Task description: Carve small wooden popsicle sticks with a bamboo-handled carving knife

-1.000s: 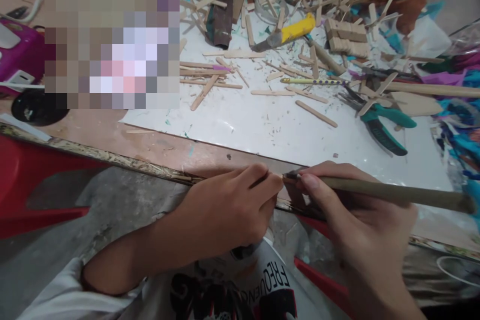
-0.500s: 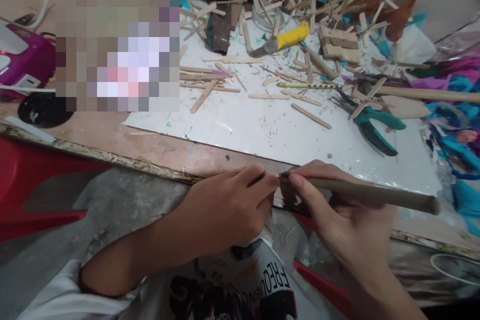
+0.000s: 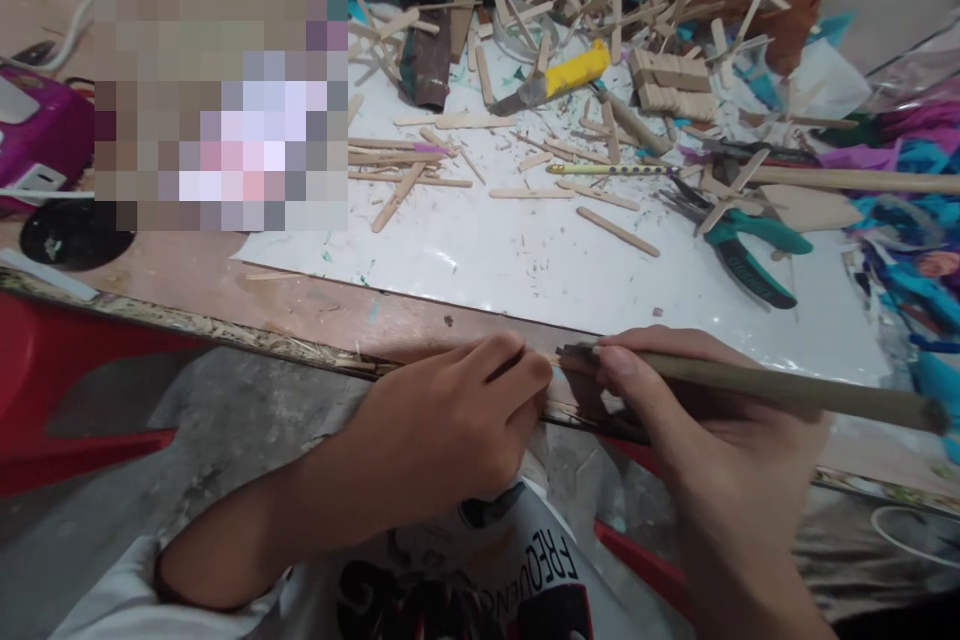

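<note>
My right hand (image 3: 720, 430) is closed around a long brownish-green rod (image 3: 802, 388), which points out to the right. A short dark tip (image 3: 576, 352) sticks out past my thumb, over the table's front edge. To the left of that tip, my left hand (image 3: 465, 410) is closed at the same edge, its fingers curled under. Whatever my left fingers pinch is hidden. A gap separates the two hands. Beyond them a white sheet (image 3: 450, 260) covers the table, with wooden craft sticks (image 3: 617, 231) scattered over it.
Green-handled pliers (image 3: 750, 265) lie at the right, near blue and purple scraps (image 3: 911, 220). A yellow-handled knife (image 3: 574, 70), stacked wood pieces (image 3: 673, 85) and a pile of sticks stand farther back. A purple device (image 3: 45, 130) is at the left, above a red chair (image 3: 67, 370).
My right hand and the rod have moved right, away from my left hand, and the dark tip now shows more. My left hand has shifted slightly left.
</note>
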